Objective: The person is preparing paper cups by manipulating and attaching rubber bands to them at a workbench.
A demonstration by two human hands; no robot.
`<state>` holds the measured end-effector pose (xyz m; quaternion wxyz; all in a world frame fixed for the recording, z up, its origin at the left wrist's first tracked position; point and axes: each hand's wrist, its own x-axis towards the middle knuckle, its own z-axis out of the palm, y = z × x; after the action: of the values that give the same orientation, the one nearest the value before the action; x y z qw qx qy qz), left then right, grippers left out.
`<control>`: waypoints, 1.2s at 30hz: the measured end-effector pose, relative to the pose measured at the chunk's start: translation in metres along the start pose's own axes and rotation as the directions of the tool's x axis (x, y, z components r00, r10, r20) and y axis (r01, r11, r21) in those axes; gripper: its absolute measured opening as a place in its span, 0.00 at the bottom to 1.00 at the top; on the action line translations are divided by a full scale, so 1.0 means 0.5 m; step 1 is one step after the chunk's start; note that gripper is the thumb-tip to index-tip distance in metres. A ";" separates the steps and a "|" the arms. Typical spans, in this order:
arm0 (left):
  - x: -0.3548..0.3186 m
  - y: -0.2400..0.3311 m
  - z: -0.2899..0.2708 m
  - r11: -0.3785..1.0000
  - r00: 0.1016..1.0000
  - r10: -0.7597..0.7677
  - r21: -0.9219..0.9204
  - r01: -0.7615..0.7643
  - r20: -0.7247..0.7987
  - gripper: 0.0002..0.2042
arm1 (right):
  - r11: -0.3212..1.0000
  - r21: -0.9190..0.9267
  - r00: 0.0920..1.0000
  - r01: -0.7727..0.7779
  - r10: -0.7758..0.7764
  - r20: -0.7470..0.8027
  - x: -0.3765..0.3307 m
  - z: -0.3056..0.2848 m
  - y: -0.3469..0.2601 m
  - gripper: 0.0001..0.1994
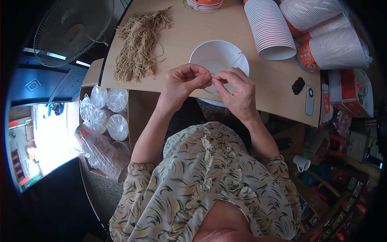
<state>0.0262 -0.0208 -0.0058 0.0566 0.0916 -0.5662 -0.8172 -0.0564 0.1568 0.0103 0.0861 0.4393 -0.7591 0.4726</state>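
Note:
Above the near rim of a white paper bucket (213, 49), my left hand (186, 82) and my right hand (237, 92) meet with thumbs and forefingers pinched. A thin pale string shows at the fingertips, mostly hidden by them. Both hands are closed. A short piece of string (238, 57) hangs over the bucket's right inner wall; whether it joins the one in my fingers I cannot tell. Left of the bucket lies a thick bundle of tan strings (139, 46).
Stacked paper buckets (271, 30) and plastic-wrapped stacks (336, 46) lie at the back right. A black lump (298, 86) and a phone-like slab (309, 101) sit near the right edge. A carton of wrapped cups (105, 117) and a fan (74, 34) stand left.

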 end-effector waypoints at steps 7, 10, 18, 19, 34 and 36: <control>-0.003 0.000 0.007 0.999 1.000 0.002 -0.042 -0.002 0.003 0.09 | 0.989 0.112 0.995 -0.097 0.099 -0.016 -0.004 0.009 0.004 0.07; 0.000 -0.005 0.004 1.000 1.000 -0.021 -0.011 0.021 -0.012 0.09 | 0.980 0.153 0.992 -0.125 0.127 -0.002 -0.007 0.010 0.005 0.06; -0.002 -0.010 0.010 0.999 1.000 0.022 0.025 -0.022 -0.012 0.07 | 0.937 0.258 0.972 -0.235 0.218 0.093 0.001 -0.003 -0.005 0.04; -0.003 -0.011 0.011 0.999 0.999 0.038 0.028 -0.038 -0.006 0.07 | 0.914 0.275 0.953 -0.299 0.276 0.122 0.001 -0.004 -0.004 0.04; -0.013 -0.018 0.020 0.992 0.997 0.050 0.115 -0.044 -0.053 0.07 | 0.719 0.444 0.845 -0.534 0.474 0.248 -0.002 -0.007 0.008 0.07; -0.013 -0.016 0.019 0.994 0.998 0.046 0.102 -0.041 -0.049 0.07 | 0.721 0.447 0.848 -0.529 0.471 0.243 -0.001 -0.010 0.006 0.07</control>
<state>0.0306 -0.0082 -0.0093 0.0842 0.1031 -0.6071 -0.7834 -0.0598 0.1616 0.0110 -0.2038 0.2507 -0.7046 0.6318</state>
